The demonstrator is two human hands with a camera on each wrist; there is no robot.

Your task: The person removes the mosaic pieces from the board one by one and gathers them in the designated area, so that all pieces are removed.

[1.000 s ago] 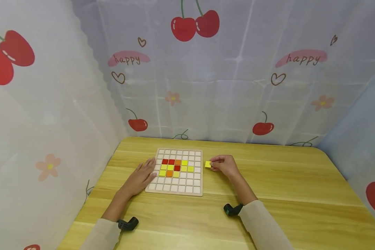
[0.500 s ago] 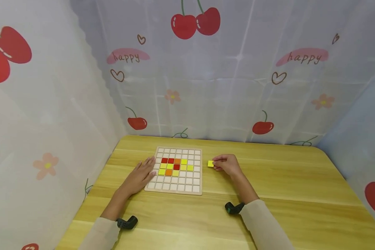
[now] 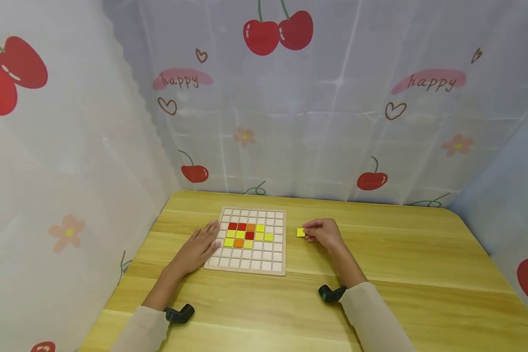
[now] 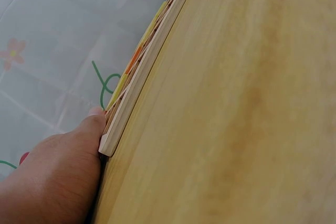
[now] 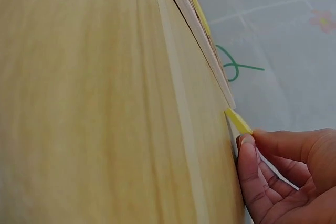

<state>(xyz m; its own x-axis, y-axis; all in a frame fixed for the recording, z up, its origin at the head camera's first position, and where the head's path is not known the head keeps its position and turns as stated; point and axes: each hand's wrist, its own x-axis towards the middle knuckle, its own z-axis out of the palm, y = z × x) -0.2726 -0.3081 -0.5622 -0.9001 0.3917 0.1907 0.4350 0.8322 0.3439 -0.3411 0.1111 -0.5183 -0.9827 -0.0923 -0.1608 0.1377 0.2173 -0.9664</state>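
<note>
A square wooden grid board [image 3: 284,266] lies on the table, with red, orange and yellow square tiles in its middle cells. My left hand [image 3: 196,250] rests along the board's left edge with fingers extended; in the left wrist view its thumb touches the board's corner. To the right of the board, my right hand [image 3: 327,234] pinches a yellow square tile [image 3: 300,232] between thumb and fingers. In the right wrist view that yellow tile [image 5: 239,121] is seen nearly edge-on, tilted and just off the board's corner.
The light wooden table [image 3: 400,259] extends in front of the board and to its right. A pale curtain [image 3: 308,117] with cherry prints stands behind the table, and more of it hangs at both sides. Black wrist cameras [image 3: 180,314] sit on both wrists.
My right hand has shifted slightly to the right, away from the board, with the yellow tile still pinched. The left hand stays at the board's left edge.
</note>
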